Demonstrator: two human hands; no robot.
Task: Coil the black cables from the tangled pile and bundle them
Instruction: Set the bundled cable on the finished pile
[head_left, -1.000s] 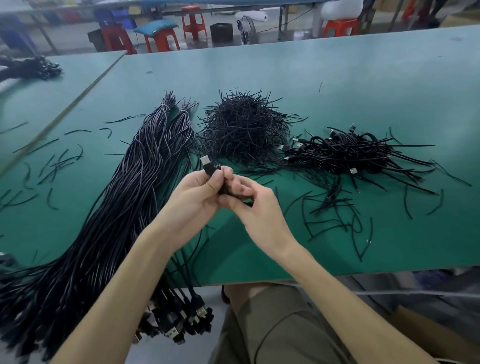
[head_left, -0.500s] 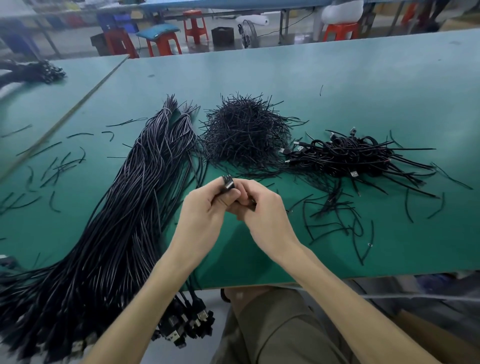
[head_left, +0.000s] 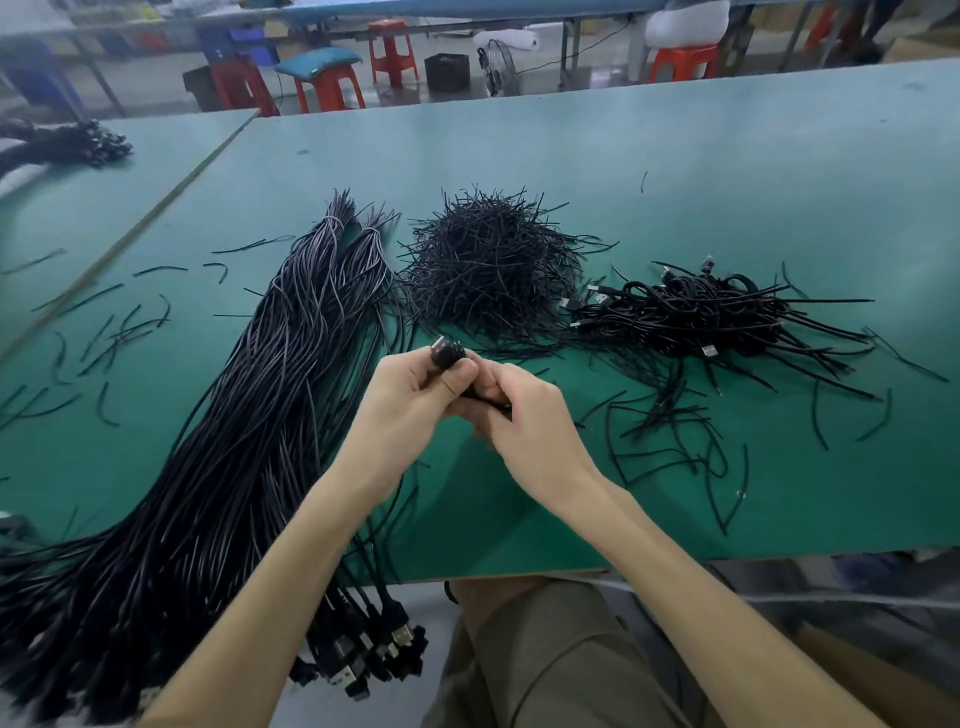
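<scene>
Two bare hands meet above the near-middle of the green work table (head_left: 675, 156), closed together on a small coiled cable (head_left: 448, 355) that shows as a dark knot with a plug tip poking out above the left thumb. The left hand (head_left: 405, 410) pinches the coil between thumb and curled fingers; the right hand (head_left: 530, 421) has its fingers folded in against the same bundle, apparently working a tie round it, though the tie itself is hidden. Along the left side of the table, a long sheaf of straight black USB cables (head_left: 234, 441) runs from mid-table to the near edge, where the plug ends (head_left: 363, 660) hang over. Behind the hands sits a mound of short black twist ties (head_left: 493, 265), and toward the right edge lies the heap of finished coiled bundles (head_left: 701, 312), with loose ties (head_left: 670, 436) scattered before it. The cable looks light, limp and springy, likely to uncoil if the pinch slackens, so the sound hold is across the middle of the loops, with the plug end left free. The thin ties appear stiff enough to keep a twist. Much of the sheaf remains uncoiled, so the job seems far from done.
</scene>
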